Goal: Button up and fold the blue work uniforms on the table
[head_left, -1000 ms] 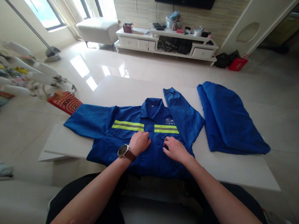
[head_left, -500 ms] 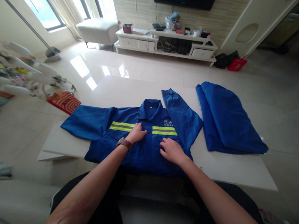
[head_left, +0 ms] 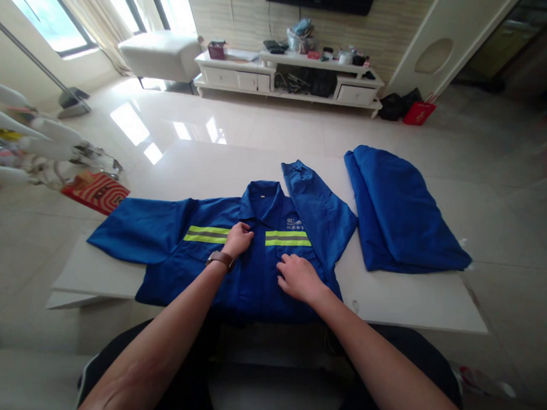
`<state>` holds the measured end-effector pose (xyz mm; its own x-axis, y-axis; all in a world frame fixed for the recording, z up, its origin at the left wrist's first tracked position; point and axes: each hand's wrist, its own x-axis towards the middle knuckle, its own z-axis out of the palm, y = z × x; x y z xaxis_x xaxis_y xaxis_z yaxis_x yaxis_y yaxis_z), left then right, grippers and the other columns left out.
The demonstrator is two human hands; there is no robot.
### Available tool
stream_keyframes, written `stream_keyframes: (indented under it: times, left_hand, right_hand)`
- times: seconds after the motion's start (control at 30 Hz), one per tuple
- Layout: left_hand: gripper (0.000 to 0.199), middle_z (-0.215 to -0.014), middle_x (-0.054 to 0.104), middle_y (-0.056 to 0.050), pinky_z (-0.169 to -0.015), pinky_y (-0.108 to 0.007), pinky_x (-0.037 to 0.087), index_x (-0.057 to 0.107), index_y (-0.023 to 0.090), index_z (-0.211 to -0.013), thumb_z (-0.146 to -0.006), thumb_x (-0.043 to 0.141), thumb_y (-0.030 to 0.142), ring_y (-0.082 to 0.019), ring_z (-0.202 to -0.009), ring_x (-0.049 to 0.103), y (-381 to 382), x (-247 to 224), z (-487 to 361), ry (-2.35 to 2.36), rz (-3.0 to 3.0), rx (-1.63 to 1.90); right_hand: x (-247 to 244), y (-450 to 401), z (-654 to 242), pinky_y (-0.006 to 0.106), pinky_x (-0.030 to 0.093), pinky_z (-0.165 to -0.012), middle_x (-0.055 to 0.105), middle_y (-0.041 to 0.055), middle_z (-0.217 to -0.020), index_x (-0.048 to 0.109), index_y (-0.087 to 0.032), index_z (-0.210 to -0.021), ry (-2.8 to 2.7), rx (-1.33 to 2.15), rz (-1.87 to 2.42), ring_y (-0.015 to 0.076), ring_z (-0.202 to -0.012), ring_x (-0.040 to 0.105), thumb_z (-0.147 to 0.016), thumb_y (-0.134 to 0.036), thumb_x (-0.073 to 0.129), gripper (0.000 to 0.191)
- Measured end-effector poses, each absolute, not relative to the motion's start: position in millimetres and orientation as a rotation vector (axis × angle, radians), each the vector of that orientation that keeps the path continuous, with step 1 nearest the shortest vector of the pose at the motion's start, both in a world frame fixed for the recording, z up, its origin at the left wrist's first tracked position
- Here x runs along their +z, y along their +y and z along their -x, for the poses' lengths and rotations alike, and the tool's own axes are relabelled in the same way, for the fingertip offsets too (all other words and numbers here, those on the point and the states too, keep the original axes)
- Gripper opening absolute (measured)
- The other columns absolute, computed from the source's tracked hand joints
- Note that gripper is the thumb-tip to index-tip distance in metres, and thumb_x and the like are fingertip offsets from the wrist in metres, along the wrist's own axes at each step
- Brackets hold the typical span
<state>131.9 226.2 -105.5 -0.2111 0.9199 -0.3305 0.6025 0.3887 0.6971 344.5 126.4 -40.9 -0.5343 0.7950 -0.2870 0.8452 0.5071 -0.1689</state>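
Note:
A blue work jacket [head_left: 260, 281] with yellow-and-grey reflective bands lies front side up on the white table [head_left: 416, 304], its collar pointing away from me. One sleeve stretches out to the left; the other is folded up along the right side. My left hand [head_left: 238, 238], with a brown-strapped watch on the wrist, is at the front opening below the collar, thumb and fingers closed on the cloth there. Below the right chest band rests my right hand [head_left: 300, 277], fingers loosely bent and apart on the jacket. Folded blue cloth [head_left: 400, 215] lies right of the jacket.
A red-striped paper bag [head_left: 97, 191] and a rack with white padded arms [head_left: 38, 131] stand at the left. Beyond the tiled floor are a white bench [head_left: 160, 53] and a low TV cabinet [head_left: 246, 79] holding small items. A red bag [head_left: 419, 112] sits at its right.
The view has turned slightly right, so everything sits further left. The thumb and fingers of my left hand have come together at the jacket front. My right hand has hardly moved on the jacket.

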Motion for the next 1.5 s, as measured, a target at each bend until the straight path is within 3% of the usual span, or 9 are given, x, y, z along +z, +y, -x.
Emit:
stream_keyframes:
  times: [0.2, 0.43, 0.9, 1.17, 1.5]
  left_hand:
    - [0.027, -0.110, 0.074, -0.014, -0.093, -0.034, 0.052, 0.065, 0.013, -0.110, -0.084, 0.062, 0.021, -0.024, -0.103, 0.068, 223, -104, -135, 2.026, -1.488, 0.483]
    - [0.026, -0.104, 0.075, -0.011, -0.091, -0.032, 0.053, 0.068, 0.013, -0.108, -0.084, 0.061, 0.019, -0.022, -0.097, 0.069, 221, -99, -133, 1.998, -1.539, 0.459]
    - [0.023, -0.109, 0.067, -0.012, -0.100, -0.035, 0.051, 0.066, 0.015, -0.107, -0.085, 0.062, 0.020, -0.026, -0.109, 0.063, 212, -98, -137, 1.978, -1.802, 0.423]
    - [0.021, -0.110, 0.063, -0.012, -0.098, -0.036, 0.050, 0.062, 0.015, -0.109, -0.093, 0.062, 0.028, -0.024, -0.105, 0.062, 212, -105, -140, 2.029, -1.776, 0.468]
    - [0.015, -0.117, 0.062, -0.013, -0.098, -0.039, 0.049, 0.059, 0.018, -0.109, -0.094, 0.060, 0.020, -0.028, -0.110, 0.059, 203, -103, -150, 2.061, -1.889, 0.464]
  right_hand:
    - [-37, 125, -342, 0.037, 0.052, -0.089, 0.067, 0.0128, -0.119, 0.072, -0.018, -0.109, 2.577, -0.435, -1.402, 0.0268, -0.106, 0.062, -0.098, -0.031, 0.053, 0.026]
    - [-38, 124, -342, 0.038, 0.052, -0.091, 0.065, 0.0137, -0.122, 0.072, -0.017, -0.110, 2.573, -0.447, -1.391, 0.0277, -0.108, 0.062, -0.098, -0.031, 0.054, 0.026]
    - [-39, 123, -338, 0.035, 0.053, -0.085, 0.065, 0.0141, -0.123, 0.070, -0.018, -0.110, 2.554, -0.435, -1.393, 0.0271, -0.107, 0.061, -0.098, -0.029, 0.053, 0.024]
    - [-40, 121, -339, 0.036, 0.053, -0.086, 0.064, 0.0137, -0.121, 0.069, -0.018, -0.110, 2.557, -0.431, -1.388, 0.0269, -0.106, 0.063, -0.098, -0.028, 0.052, 0.023]
    - [-40, 120, -339, 0.036, 0.053, -0.088, 0.065, 0.0126, -0.119, 0.069, -0.018, -0.109, 2.559, -0.434, -1.391, 0.0267, -0.107, 0.064, -0.097, -0.028, 0.054, 0.021]
